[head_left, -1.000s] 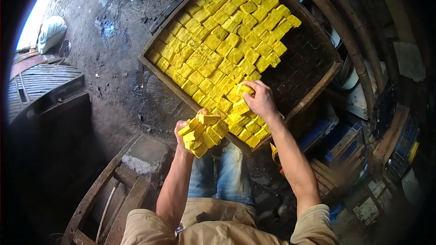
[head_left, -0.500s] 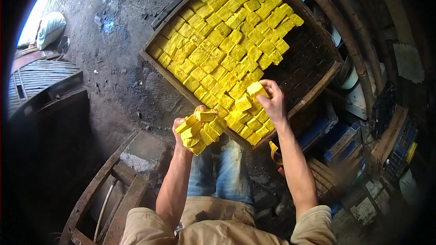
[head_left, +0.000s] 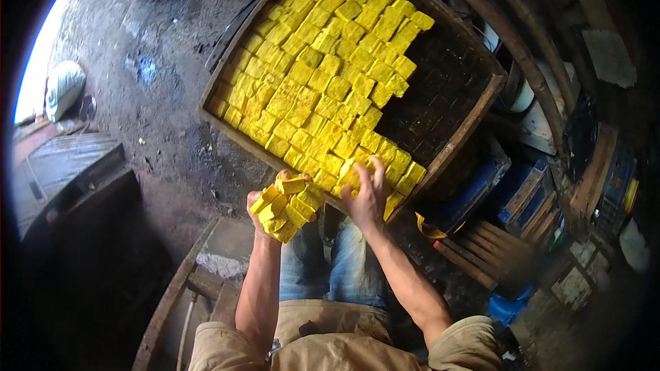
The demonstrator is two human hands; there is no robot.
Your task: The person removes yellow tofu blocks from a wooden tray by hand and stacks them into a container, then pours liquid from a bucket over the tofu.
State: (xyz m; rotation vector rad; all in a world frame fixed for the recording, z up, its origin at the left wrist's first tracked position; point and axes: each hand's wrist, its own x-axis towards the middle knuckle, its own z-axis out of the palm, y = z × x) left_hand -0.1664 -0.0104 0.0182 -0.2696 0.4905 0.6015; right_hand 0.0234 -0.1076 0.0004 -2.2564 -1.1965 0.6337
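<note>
Yellow tofu blocks [head_left: 302, 96] lie in close rows in a wooden-framed tray [head_left: 440, 180]. My left hand [head_left: 256, 207], beside the tray's near corner, is closed around a stacked handful of yellow tofu pieces [head_left: 292, 211], their ends fanned toward the right. Over the near part of the rows, my right hand [head_left: 370, 198] has its thumb and fingers around a yellow tofu block [head_left: 350, 174]. Its fingers partly cover that block, and whether the block still touches the others is unclear. The tray's dark slatted bottom [head_left: 440, 96] shows on the right side.
Curved poles [head_left: 526, 48] run along the tray's right. Blue crates [head_left: 474, 189] and wooden slats [head_left: 474, 251] stand at the lower right. A wooden frame [head_left: 168, 288] is at the lower left. A pale sack [head_left: 65, 88] rests on the far left beyond the dark floor [head_left: 172, 96].
My right hand has moved left and toward me across the rows, nearer my left hand. The left hand keeps its handful. The whole view has shifted slightly.
</note>
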